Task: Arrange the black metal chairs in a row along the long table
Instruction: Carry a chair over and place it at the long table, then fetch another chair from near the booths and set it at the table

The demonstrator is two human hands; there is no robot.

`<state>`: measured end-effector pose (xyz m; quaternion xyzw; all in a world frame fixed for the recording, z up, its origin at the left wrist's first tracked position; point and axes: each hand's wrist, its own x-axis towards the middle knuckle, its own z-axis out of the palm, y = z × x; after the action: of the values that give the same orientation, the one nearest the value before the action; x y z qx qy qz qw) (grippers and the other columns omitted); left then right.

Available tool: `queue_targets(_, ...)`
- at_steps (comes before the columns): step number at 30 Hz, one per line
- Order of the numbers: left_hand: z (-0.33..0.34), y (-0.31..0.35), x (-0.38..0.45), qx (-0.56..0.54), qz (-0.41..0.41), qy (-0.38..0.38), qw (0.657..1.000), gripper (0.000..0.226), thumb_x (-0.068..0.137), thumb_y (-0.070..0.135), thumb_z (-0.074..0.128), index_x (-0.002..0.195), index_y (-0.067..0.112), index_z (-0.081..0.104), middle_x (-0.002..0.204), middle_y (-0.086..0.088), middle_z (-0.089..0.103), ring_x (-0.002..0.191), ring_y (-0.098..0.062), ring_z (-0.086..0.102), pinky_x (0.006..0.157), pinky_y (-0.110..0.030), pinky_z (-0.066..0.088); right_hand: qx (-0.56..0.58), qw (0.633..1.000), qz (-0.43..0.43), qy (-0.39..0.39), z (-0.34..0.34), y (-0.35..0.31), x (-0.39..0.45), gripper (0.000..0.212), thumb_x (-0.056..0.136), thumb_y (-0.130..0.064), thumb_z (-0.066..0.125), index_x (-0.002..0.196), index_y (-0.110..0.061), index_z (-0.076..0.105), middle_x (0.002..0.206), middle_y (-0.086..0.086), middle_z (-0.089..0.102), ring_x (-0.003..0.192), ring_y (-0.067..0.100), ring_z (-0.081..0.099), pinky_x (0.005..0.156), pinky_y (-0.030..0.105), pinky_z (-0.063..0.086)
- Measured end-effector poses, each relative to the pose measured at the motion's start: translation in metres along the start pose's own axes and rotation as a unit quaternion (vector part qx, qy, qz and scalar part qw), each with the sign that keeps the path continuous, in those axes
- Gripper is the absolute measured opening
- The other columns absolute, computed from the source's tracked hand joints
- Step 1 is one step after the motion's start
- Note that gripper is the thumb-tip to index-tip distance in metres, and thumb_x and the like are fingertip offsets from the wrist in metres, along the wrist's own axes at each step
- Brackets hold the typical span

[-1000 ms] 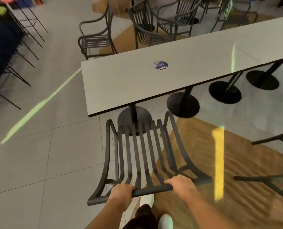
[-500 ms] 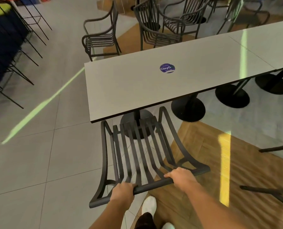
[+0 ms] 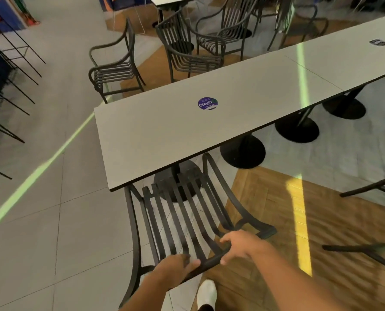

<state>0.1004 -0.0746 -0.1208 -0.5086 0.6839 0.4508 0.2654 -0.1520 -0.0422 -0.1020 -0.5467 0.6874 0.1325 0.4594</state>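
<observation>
Head view: your left hand (image 3: 176, 269) and right hand (image 3: 243, 245) curled around the chair (image 3: 187, 216) top rail, fingers clamped. The chair's front sat hidden beneath the table (image 3: 164, 131) edge.

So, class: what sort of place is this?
Probably a café or food-court seating area: a long table on round pedestal bases, matching black metal chairs on both sides, and a round sticker on the tabletop.
</observation>
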Motion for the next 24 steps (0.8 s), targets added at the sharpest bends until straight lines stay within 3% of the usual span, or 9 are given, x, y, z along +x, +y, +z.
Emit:
queue_targets(4, -0.021, 0.039, 0.019, 0.047, 0.046, 0.046, 0.997, 0.053, 0.103, 0.062, 0.039, 0.139, 0.03, 0.058, 0.135, 0.0, 0.063, 0.12, -0.02, 0.059, 0.098, -0.032, 0.047, 0.101, 0.993, 0.013, 0.061, -0.025, 0.025, -0.011, 0.072, 0.08, -0.06, 0.075, 0.144, -0.031, 0.057, 0.145, -0.002, 0.059, 0.131, 0.022, 0.056, 0.108, 0.043, 0.047)
queue_targets(7, -0.032, 0.076, 0.035, 0.099, 0.101, 0.055, 0.988, 0.038, 0.107, 0.048, 0.041, 0.132, 0.028, 0.062, 0.122, 0.003, 0.066, 0.106, -0.014, 0.062, 0.09, -0.028, 0.048, 0.151, 0.973, 0.053, 0.164, -0.035, 0.057, -0.022, 0.05, 0.091, -0.057, 0.066, 0.135, -0.033, 0.063, 0.132, -0.005, 0.067, 0.116, 0.017, 0.063, 0.097, 0.038, 0.053)
queue_targets(10, -0.039, 0.123, 0.049, 0.16, 0.144, 0.068, 0.974, 0.031, 0.108, 0.044, 0.041, 0.12, 0.027, 0.064, 0.108, 0.005, 0.067, 0.09, -0.011, 0.062, 0.076, -0.027, 0.049, 0.194, 0.947, 0.102, 0.233, -0.042, 0.097, -0.043, 0.043, 0.095, -0.056, 0.061, 0.131, -0.033, 0.064, 0.127, -0.006, 0.069, 0.112, 0.017, 0.065, 0.089, 0.033, 0.051)
queue_targets(13, -0.04, 0.184, 0.065, 0.231, 0.185, 0.077, 0.952, 0.03, 0.107, 0.043, 0.041, 0.111, 0.025, 0.065, 0.09, 0.008, 0.063, 0.08, -0.012, 0.061, 0.07, -0.027, 0.046, 0.197, 0.934, 0.149, 0.259, -0.052, 0.15, -0.072, 0.046, 0.097, -0.056, 0.057, 0.134, -0.03, 0.064, 0.135, -0.002, 0.066, 0.123, 0.023, 0.061, 0.095, 0.033, 0.049)
queue_targets(18, -0.028, 0.293, 0.091, 0.304, 0.238, 0.064, 0.92, 0.03, 0.107, 0.044, 0.04, 0.102, 0.025, 0.064, 0.083, 0.009, 0.063, 0.074, -0.012, 0.063, 0.062, -0.029, 0.049, 0.219, 0.911, 0.225, 0.268, -0.065, 0.248, -0.117, 0.04, 0.102, -0.052, 0.05, 0.128, -0.025, 0.065, 0.134, 0.003, 0.064, 0.123, 0.028, 0.059, 0.098, 0.036, 0.048)
queue_targets(21, -0.014, 0.363, 0.102, 0.3, 0.275, 0.053, 0.912, 0.031, 0.107, 0.043, 0.042, 0.104, 0.024, 0.066, 0.093, 0.004, 0.069, 0.083, -0.017, 0.066, 0.076, -0.034, 0.056, 0.23, 0.898, 0.251, 0.281, -0.072, 0.308, -0.143, 0.041, 0.103, -0.048, 0.051, 0.13, -0.022, 0.066, 0.135, 0.004, 0.065, 0.126, 0.028, 0.058, 0.105, 0.041, 0.047)
queue_targets(24, 0.005, 0.432, 0.112, 0.306, 0.303, 0.05, 0.901, 0.03, 0.107, 0.042, 0.043, 0.112, 0.024, 0.068, 0.097, 0.004, 0.069, 0.082, -0.013, 0.063, 0.075, -0.032, 0.053, 0.246, 0.885, 0.273, 0.286, -0.084, 0.367, -0.165, 0.037, 0.103, -0.046, 0.052, 0.124, -0.02, 0.069, 0.126, 0.006, 0.07, 0.121, 0.028, 0.062, 0.104, 0.042, 0.049)
